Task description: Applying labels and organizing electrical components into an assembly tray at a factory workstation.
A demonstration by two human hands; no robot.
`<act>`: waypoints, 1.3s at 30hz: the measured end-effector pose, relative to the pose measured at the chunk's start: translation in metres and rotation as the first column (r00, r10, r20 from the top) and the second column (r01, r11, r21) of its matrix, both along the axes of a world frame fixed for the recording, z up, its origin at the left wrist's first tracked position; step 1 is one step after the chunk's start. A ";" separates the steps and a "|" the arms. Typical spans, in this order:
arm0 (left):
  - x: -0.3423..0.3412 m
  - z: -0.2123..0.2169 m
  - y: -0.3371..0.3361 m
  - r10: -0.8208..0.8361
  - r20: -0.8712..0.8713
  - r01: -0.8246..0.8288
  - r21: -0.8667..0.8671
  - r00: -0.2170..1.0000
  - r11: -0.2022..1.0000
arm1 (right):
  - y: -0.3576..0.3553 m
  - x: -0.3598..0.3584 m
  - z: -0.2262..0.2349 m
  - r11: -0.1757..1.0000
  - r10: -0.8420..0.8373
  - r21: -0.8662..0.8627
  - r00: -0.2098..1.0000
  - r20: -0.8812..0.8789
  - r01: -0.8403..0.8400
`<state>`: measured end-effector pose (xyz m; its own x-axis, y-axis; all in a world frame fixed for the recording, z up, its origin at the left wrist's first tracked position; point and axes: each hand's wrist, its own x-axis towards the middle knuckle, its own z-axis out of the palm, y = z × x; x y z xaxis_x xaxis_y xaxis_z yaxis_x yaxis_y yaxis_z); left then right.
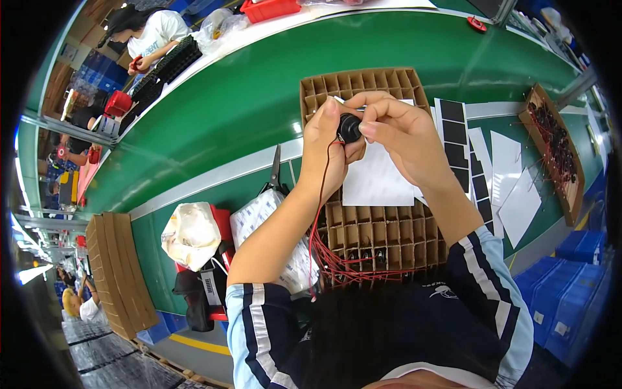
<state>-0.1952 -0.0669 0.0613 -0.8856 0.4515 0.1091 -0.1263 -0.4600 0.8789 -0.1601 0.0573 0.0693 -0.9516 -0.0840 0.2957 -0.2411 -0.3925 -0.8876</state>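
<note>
While pinching the black part (350, 128) between left grip (327, 141) and right grip (409, 133), could drop it by snagging the wire (321, 193) (dangling).

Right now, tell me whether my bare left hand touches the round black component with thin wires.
Touching. The head view shows the left hand cupping the component, its palm side directly against it.

Black round part (349, 128): plastic-looking, smooth, slight gloss
Red wires (322, 249): thin, plastic-coated look
Divided box (363, 72): brown cardboard, matt
White sheet (379, 185): paper, smooth
Green surface (259, 84): smooth, glossy, light streaks
Scissors blades (276, 165): dark metal
Blue bins (562, 292): plastic
Striped sleeve (259, 324): cloth, matt
Plastic-wrapped stack (107, 347): clear film, shiny, wrinkled
</note>
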 end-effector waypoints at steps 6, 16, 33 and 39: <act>0.002 0.000 0.000 0.007 -0.002 -0.007 -0.029 1.000 1.000 | 0.000 -0.001 -0.002 1.000 -0.011 0.015 1.000 -0.001 0.011; 0.002 -0.004 -0.001 -0.027 -0.014 0.026 -0.034 1.000 0.999 | 0.011 -0.006 -0.006 0.996 0.055 0.064 0.996 0.065 -0.059; -0.003 -0.077 0.021 -0.652 -0.292 0.206 -0.792 0.700 0.575 | 0.024 -0.070 -0.083 0.263 0.034 0.872 0.899 -0.437 0.414; -0.001 -0.076 0.017 -0.599 -0.314 0.172 -0.770 0.737 0.615 | 0.015 -0.078 -0.072 0.264 0.005 0.900 0.932 -0.362 0.348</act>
<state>-0.1965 -0.0501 -0.0143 -0.5039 0.8637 -0.0092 0.4025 0.2442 0.8822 -0.2378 0.0728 -0.0030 -0.8867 -0.3121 0.3412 -0.4502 0.7511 -0.4829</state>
